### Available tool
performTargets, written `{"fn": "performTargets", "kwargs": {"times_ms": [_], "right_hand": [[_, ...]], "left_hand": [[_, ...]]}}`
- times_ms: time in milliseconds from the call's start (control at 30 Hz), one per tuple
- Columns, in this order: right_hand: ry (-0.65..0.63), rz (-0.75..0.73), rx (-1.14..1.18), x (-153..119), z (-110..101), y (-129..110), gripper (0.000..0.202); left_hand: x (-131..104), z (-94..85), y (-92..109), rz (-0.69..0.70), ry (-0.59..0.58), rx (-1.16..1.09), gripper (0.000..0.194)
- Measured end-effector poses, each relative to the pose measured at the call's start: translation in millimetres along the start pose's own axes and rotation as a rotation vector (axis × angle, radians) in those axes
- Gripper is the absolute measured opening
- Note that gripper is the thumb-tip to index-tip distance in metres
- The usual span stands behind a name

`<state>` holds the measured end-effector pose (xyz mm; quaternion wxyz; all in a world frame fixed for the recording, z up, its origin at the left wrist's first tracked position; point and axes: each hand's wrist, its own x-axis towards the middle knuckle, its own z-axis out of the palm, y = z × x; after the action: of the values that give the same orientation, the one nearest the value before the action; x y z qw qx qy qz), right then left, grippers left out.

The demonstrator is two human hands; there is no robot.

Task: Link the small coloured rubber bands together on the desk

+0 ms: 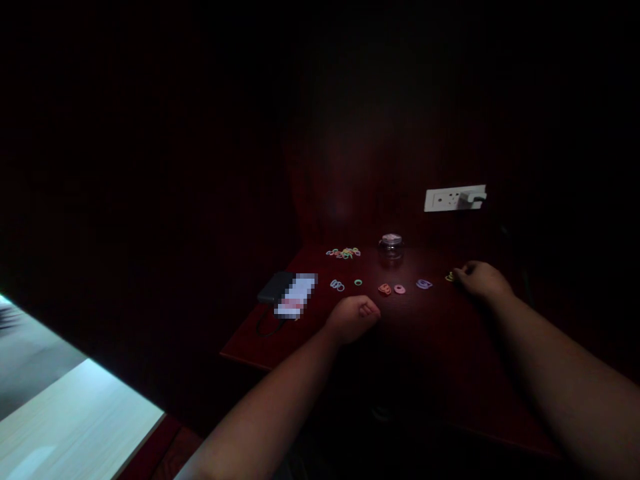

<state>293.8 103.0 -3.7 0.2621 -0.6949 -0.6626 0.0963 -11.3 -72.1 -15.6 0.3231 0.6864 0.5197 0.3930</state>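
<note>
My right hand [483, 281] reaches to the right side of the dark red table, thumb and fingers pinched together at some yellow hair ties [450, 277]. Curled closed, my left hand [354, 318] rests nearer the front edge; whatever its fingers might hold is hidden. Beyond it, small hair ties lie sorted by colour in a rough row: light blue ones [337, 285], a green one [358, 283], orange ones [385, 289], pink ones [400, 289] and purple ones [424, 284]. A mixed pile of hair ties [345, 253] sits farther back.
A clear round jar [391, 243] stands at the back of the table [310, 340]. On the left lie a phone [297, 295] with a blurred screen and a dark box-like object [275, 287] with a cable. A wall socket [440, 199] holds a white plug [471, 197].
</note>
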Motion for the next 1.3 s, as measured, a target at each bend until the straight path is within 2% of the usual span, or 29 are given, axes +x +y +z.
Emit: {"fn": "performTargets", "kwargs": {"times_ms": [300,500,600,700,800,900,967,1100,1200,1300], "right_hand": [[0.060,0.027,0.110,-3.9,-3.6,-2.5,0.020],[0.255,0.101,0.249,-11.2,-17.2,-6.9,0.031],[0.302,-0.012,0.287,-20.7,-26.3,-20.9,0.035],[0.169,-0.243,0.320,-37.1,-27.5,-49.4,0.036],[-0.048,-0.463,0.333,-64.8,-18.1,-88.0,0.031],[-0.230,-0.641,0.320,-99.5,-4.2,-123.9,0.028],[-0.409,-0.813,0.237,-119.4,3.7,-140.1,0.022],[-0.573,-0.879,0.124,-136.7,15.4,-148.8,0.016],[-0.602,-0.875,0.086,-135.2,22.4,-144.0,0.016],[-0.588,-0.871,0.061,-133.5,24.8,-142.2,0.017]], "left_hand": [[0.0,-2.0,10.0,-0.029,0.026,0.047,0.020],[0.4,-3.4,11.9,-0.015,0.009,0.034,0.020],[-0.6,-3.1,12.5,-0.024,0.013,0.037,0.020],[-1.5,-2.6,13.2,-0.030,0.009,0.039,0.021],[-1.2,-2.9,13.9,-0.028,0.027,0.023,0.020],[0.1,-4.8,13.6,-0.003,0.111,-0.028,0.020],[0.9,-6.9,13.5,0.013,0.183,-0.065,0.019],[1.3,-11.8,16.6,0.014,0.277,-0.094,0.018],[4.2,-16.7,22.7,0.020,0.294,-0.041,0.019],[16.6,-25.4,27.6,0.032,0.233,0.093,0.021]]}}
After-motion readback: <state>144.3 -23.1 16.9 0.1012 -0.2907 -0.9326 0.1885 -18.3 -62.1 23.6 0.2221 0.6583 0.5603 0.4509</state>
